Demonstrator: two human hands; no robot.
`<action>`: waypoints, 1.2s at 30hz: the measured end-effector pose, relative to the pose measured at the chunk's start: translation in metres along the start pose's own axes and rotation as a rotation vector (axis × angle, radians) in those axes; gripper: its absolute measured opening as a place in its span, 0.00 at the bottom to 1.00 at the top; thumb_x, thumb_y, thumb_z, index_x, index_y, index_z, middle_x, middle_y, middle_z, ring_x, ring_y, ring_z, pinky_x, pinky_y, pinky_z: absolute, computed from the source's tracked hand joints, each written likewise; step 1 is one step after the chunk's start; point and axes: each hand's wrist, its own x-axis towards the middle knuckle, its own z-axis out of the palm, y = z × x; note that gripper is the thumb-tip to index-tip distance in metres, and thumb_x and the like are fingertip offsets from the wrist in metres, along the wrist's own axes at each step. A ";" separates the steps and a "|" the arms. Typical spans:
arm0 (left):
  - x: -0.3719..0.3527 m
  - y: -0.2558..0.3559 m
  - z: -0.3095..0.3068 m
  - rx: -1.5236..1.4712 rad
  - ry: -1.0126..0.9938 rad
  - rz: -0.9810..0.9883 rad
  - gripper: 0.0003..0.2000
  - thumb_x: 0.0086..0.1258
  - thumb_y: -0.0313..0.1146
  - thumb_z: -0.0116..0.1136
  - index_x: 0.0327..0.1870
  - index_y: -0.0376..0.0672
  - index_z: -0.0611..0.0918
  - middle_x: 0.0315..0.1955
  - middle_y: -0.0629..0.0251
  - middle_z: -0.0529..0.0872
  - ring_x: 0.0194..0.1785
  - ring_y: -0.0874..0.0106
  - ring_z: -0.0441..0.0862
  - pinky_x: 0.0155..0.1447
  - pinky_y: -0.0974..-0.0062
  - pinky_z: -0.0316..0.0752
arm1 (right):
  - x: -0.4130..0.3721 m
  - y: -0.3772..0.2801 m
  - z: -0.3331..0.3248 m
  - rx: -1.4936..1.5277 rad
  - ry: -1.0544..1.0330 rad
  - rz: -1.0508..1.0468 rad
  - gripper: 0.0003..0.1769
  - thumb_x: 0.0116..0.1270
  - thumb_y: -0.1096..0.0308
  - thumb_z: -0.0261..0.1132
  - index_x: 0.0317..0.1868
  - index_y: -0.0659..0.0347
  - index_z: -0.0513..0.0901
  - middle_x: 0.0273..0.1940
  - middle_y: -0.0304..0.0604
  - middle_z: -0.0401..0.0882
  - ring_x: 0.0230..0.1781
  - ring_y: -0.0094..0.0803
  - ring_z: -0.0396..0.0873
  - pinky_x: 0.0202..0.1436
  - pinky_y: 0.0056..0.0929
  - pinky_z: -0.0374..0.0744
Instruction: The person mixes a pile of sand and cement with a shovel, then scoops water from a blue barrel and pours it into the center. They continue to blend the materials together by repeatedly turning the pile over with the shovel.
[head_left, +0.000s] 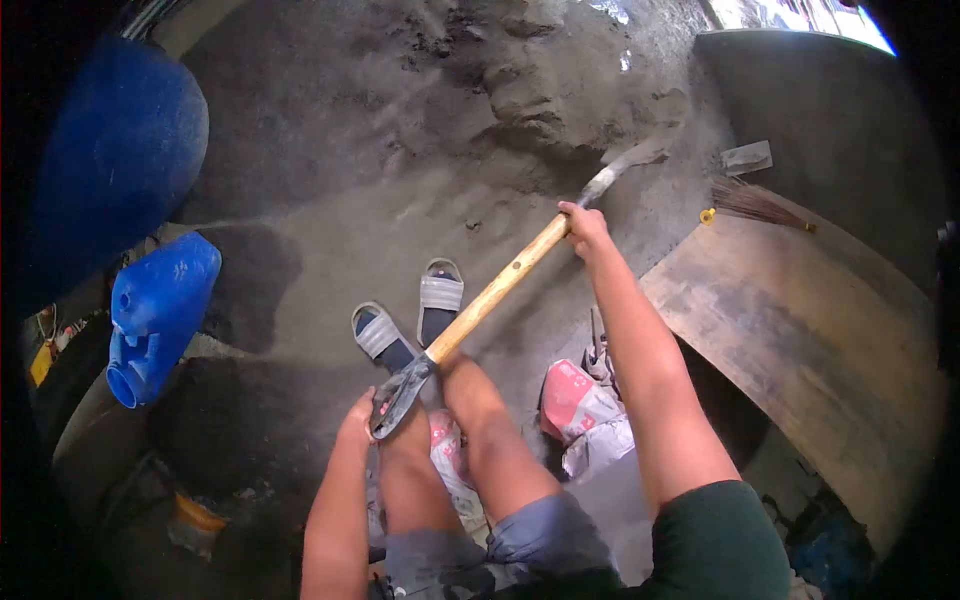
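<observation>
Left hand [360, 420] wrapped around grip end of shovel [495, 290], above the knees. Right hand [585, 228] clasps the shaft near the blade. Blade lies against sand pile [540, 100].

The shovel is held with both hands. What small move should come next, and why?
Probably a short push forward, to drive the blade into the foot of the grey pile. The blade rests at the pile's edge, seemingly unloaded; the right hand grips the shaft near it, and the left hand holds the end grip.
</observation>
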 end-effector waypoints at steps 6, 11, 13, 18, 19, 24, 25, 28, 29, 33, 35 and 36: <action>-0.037 -0.003 -0.041 0.079 -0.044 0.180 0.24 0.72 0.60 0.42 0.31 0.46 0.75 0.15 0.71 0.71 0.15 0.75 0.67 0.21 0.75 0.67 | -0.062 0.041 -0.020 0.351 -0.108 0.082 0.09 0.59 0.69 0.66 0.35 0.64 0.75 0.33 0.45 0.77 0.38 0.35 0.78 0.40 0.36 0.78; -0.097 0.019 -0.098 0.117 0.312 0.521 0.25 0.66 0.62 0.50 0.31 0.45 0.76 0.16 0.72 0.70 0.17 0.76 0.66 0.23 0.75 0.64 | -0.081 0.150 0.029 0.648 -0.383 0.295 0.07 0.60 0.68 0.62 0.35 0.63 0.77 0.33 0.44 0.79 0.37 0.35 0.78 0.46 0.32 0.78; -0.097 0.036 -0.149 0.137 0.410 0.635 0.24 0.66 0.61 0.50 0.30 0.45 0.75 0.15 0.73 0.69 0.17 0.77 0.65 0.22 0.77 0.63 | -0.094 0.201 0.069 0.705 -0.455 0.360 0.08 0.60 0.67 0.62 0.34 0.63 0.78 0.33 0.44 0.79 0.36 0.35 0.78 0.48 0.32 0.78; -0.158 0.083 -0.250 0.261 0.653 0.780 0.22 0.65 0.58 0.52 0.30 0.44 0.77 0.14 0.72 0.69 0.16 0.78 0.66 0.21 0.79 0.62 | -0.144 0.291 0.193 0.897 -0.642 0.609 0.08 0.57 0.66 0.64 0.33 0.61 0.78 0.32 0.44 0.78 0.37 0.37 0.78 0.49 0.32 0.78; -0.187 0.094 -0.238 0.275 0.735 0.778 0.22 0.65 0.58 0.52 0.29 0.44 0.77 0.14 0.73 0.70 0.16 0.78 0.67 0.21 0.79 0.64 | -0.162 0.288 0.211 0.944 -0.649 0.625 0.08 0.55 0.67 0.64 0.34 0.60 0.78 0.32 0.43 0.77 0.37 0.36 0.78 0.47 0.34 0.78; -0.211 0.189 -0.304 0.417 0.671 1.036 0.23 0.70 0.56 0.47 0.31 0.44 0.78 0.11 0.73 0.66 0.12 0.80 0.64 0.17 0.79 0.59 | -0.159 0.250 0.299 1.023 -0.574 0.725 0.04 0.62 0.74 0.60 0.36 0.64 0.74 0.31 0.44 0.74 0.32 0.37 0.76 0.42 0.35 0.79; -0.214 0.187 -0.269 0.324 0.682 1.023 0.22 0.70 0.56 0.47 0.31 0.44 0.77 0.12 0.74 0.66 0.13 0.80 0.64 0.18 0.80 0.60 | -0.132 0.240 0.311 1.002 -0.565 0.745 0.06 0.61 0.71 0.61 0.35 0.64 0.74 0.30 0.44 0.75 0.33 0.37 0.76 0.42 0.35 0.79; -0.186 0.152 -0.149 0.046 0.682 1.092 0.20 0.70 0.55 0.47 0.29 0.47 0.75 0.14 0.75 0.66 0.17 0.80 0.65 0.21 0.82 0.60 | -0.043 0.178 0.293 0.743 -0.644 0.544 0.08 0.56 0.70 0.63 0.34 0.64 0.76 0.31 0.49 0.76 0.35 0.41 0.77 0.44 0.40 0.79; -0.178 0.135 -0.117 -0.008 0.619 1.039 0.19 0.70 0.55 0.47 0.28 0.49 0.73 0.14 0.75 0.66 0.17 0.79 0.65 0.21 0.81 0.60 | -0.020 0.157 0.283 0.741 -0.650 0.530 0.08 0.57 0.70 0.63 0.33 0.66 0.76 0.31 0.49 0.76 0.34 0.42 0.77 0.44 0.43 0.79; -0.144 0.069 -0.128 -0.090 0.491 0.889 0.21 0.68 0.57 0.48 0.24 0.50 0.70 0.13 0.74 0.65 0.16 0.78 0.64 0.21 0.78 0.60 | -0.032 0.163 0.244 0.755 -0.464 0.450 0.08 0.59 0.75 0.61 0.37 0.68 0.72 0.32 0.48 0.75 0.31 0.38 0.79 0.36 0.34 0.82; -0.140 0.026 -0.160 -0.118 0.541 0.795 0.22 0.67 0.58 0.48 0.24 0.50 0.69 0.14 0.74 0.65 0.16 0.78 0.63 0.20 0.77 0.60 | -0.066 0.187 0.213 0.728 -0.488 0.405 0.08 0.59 0.75 0.61 0.37 0.67 0.72 0.32 0.47 0.75 0.30 0.37 0.79 0.35 0.32 0.82; -0.138 0.012 -0.166 -0.110 0.530 0.799 0.22 0.66 0.59 0.49 0.24 0.50 0.69 0.14 0.74 0.65 0.16 0.78 0.63 0.20 0.77 0.60 | -0.075 0.184 0.197 0.733 -0.515 0.351 0.08 0.59 0.74 0.61 0.36 0.67 0.72 0.31 0.46 0.76 0.30 0.36 0.79 0.35 0.31 0.82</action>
